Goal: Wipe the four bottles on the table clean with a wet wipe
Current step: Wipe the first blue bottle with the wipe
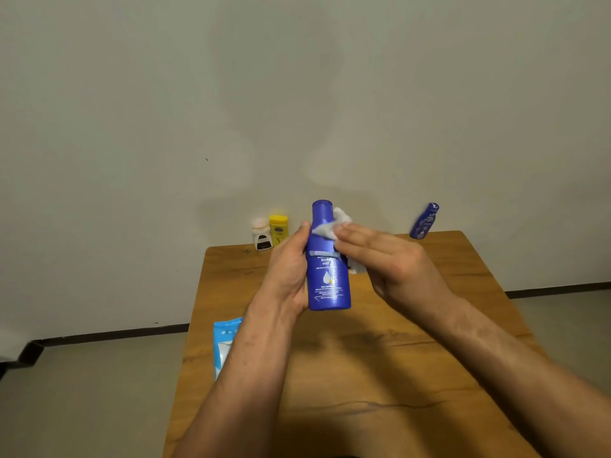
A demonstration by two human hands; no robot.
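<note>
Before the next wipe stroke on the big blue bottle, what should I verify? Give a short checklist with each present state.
1. Left hand grips the tall blue plastic bottle: ok.
2. White wet wipe pressed on its neck by the right hand: ok.
3. Cap closed: cannot tell.
4. Small white bottle, yellow bottle and small dark blue bottle out of the way, at the wooden table's far edge: ok.
5. Bottle's back side clean: cannot tell.
</note>
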